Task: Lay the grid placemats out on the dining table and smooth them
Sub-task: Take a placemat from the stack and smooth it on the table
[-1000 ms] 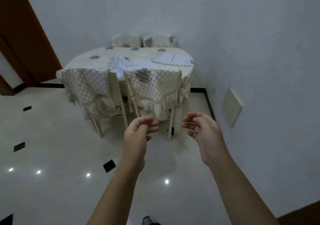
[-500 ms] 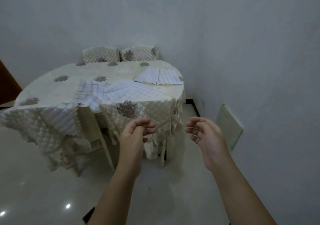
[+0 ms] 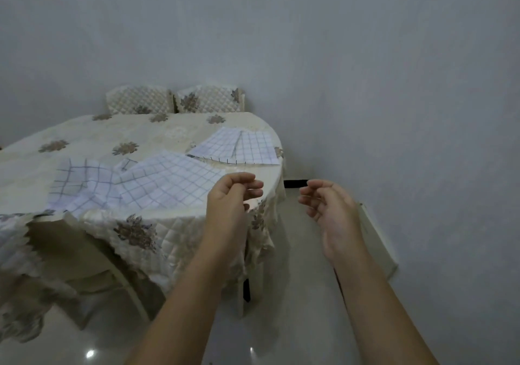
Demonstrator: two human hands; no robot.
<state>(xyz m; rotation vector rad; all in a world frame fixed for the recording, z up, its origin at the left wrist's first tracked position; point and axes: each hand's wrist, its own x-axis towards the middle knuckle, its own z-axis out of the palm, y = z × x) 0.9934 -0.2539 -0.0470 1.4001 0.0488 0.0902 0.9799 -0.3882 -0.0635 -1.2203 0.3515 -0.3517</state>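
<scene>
Hands raised at the table's near edge, mats not yet touched.

Both hands were empty: left hand [image 3: 230, 196] with fingers curled loosely in, thumb close to the fingertips; right hand [image 3: 329, 207] half open, fingers bent, out past the table's [image 3: 118, 136] right edge over bare floor. Near mat [image 3: 168, 181] lay rumpled at the front, overlapping a crumpled one [image 3: 78, 184] to its left; far mat [image 3: 242, 148] sat by the right rim, one half lapped over the other (a dark stitched line showed along its front edge). Chairs [image 3: 208, 98] stood behind. Judged best approach: pinch the near mat at two corners, lift it clear of its neighbour, lay it flat, then sweep palms from centre outward. The quilted cloth may drag, so press lightly.
</scene>
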